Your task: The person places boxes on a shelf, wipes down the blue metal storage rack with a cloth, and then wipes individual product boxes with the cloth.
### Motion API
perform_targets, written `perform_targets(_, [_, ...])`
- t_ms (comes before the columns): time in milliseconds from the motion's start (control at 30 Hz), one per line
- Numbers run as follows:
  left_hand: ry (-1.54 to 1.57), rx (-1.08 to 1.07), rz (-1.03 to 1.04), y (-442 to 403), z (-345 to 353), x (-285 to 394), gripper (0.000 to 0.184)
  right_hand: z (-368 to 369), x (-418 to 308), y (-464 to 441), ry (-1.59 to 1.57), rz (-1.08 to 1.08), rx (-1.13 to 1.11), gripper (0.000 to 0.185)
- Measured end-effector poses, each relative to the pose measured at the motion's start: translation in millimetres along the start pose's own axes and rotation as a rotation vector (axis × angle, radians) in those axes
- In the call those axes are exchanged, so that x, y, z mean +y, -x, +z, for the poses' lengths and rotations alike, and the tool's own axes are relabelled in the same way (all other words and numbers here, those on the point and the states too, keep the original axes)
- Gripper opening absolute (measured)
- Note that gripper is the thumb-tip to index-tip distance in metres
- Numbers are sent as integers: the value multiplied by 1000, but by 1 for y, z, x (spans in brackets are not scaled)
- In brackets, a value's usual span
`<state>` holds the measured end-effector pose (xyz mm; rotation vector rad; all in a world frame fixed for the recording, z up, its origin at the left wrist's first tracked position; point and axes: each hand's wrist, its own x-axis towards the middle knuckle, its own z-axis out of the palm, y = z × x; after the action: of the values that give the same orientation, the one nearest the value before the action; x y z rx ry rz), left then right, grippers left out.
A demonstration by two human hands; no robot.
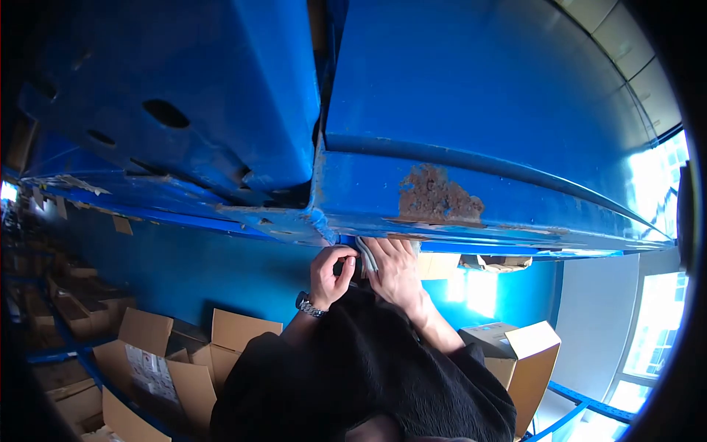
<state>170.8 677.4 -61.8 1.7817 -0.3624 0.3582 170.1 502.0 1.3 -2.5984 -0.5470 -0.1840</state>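
Observation:
My right hand [395, 271] lies over a folded grey cloth [367, 254] at the lower edge of a blue metal beam [361, 177]. Its fingers press the cloth there, and part of the cloth is hidden under them. Just left of it, my left hand [329, 278], with a metal-band watch [311, 305] on the wrist, has its fingers curled and thumb tip close to the forefinger. Whatever it pinches, if anything, is too small to make out. A brown rust patch [438, 195] marks the beam above my right hand.
Open cardboard boxes stand at the lower left [158, 368], and another box [534, 361] is at the lower right. A second blue beam with holes [221, 110] meets the first at a corner. A teal wall [199, 272] and bright windows [659, 317] lie beyond.

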Motion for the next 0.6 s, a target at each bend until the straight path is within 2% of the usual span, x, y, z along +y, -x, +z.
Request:
perform_targets(100, [6,0,-10,-4,-1,4,7,15,12,-6,27,62,-22,50])
perform_targets(300, [41,-65,41,-10,0,-1,4,23,19,-30,164,37,10,34])
perform_targets(433, [122,-75,-122,-20,1,-2,7,27,27,-52,408,-205,258,25])
perform_targets(467, [117,-76,-115,-21,-1,-1,7,25,26,-52,407,-206,266,25])
perform_targets(600, [-49,-124,-22,-29,-8,2,18,12,13,-38,18,-48,138,30])
